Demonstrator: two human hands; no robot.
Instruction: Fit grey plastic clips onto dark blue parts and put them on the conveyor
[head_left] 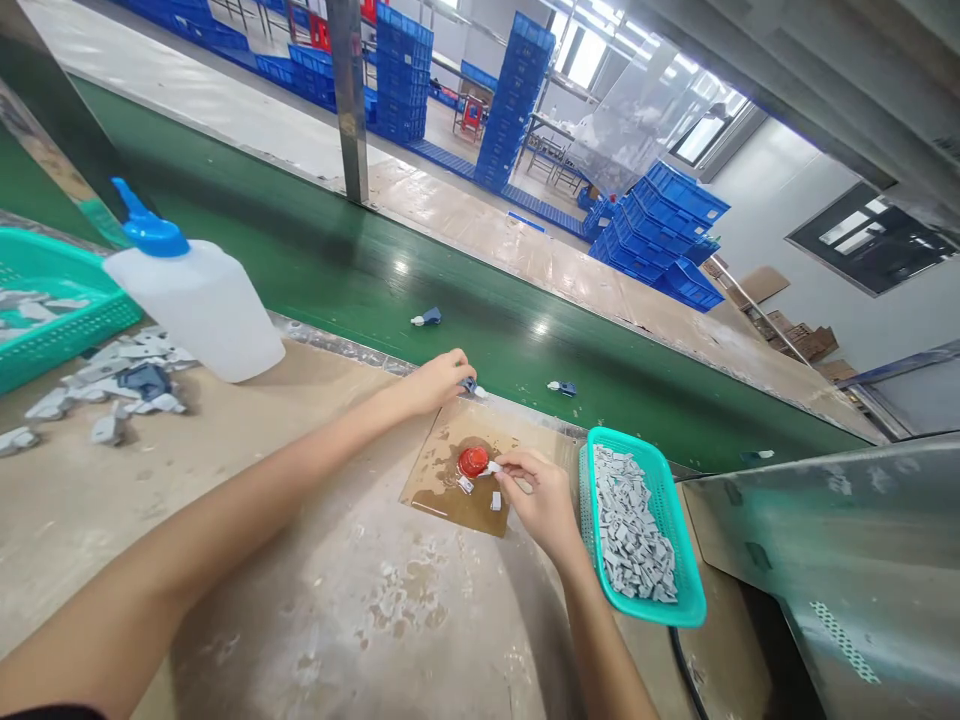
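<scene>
At the near edge of the green conveyor belt, my left hand (pixel 448 377) pinches a small dark blue and white plastic part (pixel 470 385). My right hand (pixel 536 488) is closed on a small light grey plastic piece (pixel 491 468), held against a red round cap-like thing (pixel 472 461). That red thing sits on a wet brown board (pixel 439 500). Two more grey pieces lie on the board, one just below the red thing and one grey piece (pixel 496 501) beside my right fingers. What is inside the red thing is too small to tell.
Similar blue and white parts (pixel 427 317) lie spaced along the green belt (pixel 337 290). A teal basket (pixel 694 590) full of grey pieces stands at right. At left are a white squeeze bottle (pixel 202 310), a pile of parts (pixel 112 385) and another teal basket (pixel 82 335).
</scene>
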